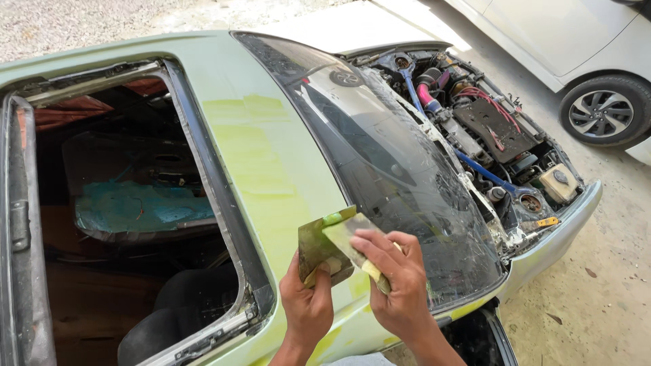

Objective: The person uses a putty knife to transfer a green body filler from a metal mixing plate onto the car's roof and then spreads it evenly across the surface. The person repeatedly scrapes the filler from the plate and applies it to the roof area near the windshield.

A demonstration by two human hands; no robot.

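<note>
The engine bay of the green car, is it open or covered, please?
Open: the engine bay shows hoses and parts, with no hood over it.

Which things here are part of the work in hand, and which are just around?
In hand:
- left hand holding a flat metal spreader plate
- right hand holding a second thin spreader smeared with yellow-green filler
- pale green car roof with yellow-green filler patches

Just around:
- cracked dark windscreen
- open engine bay
- white car
- black seat

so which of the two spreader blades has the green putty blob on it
The one in the right hand, the paler blade crossing over the darker blade that the left hand holds.
</note>
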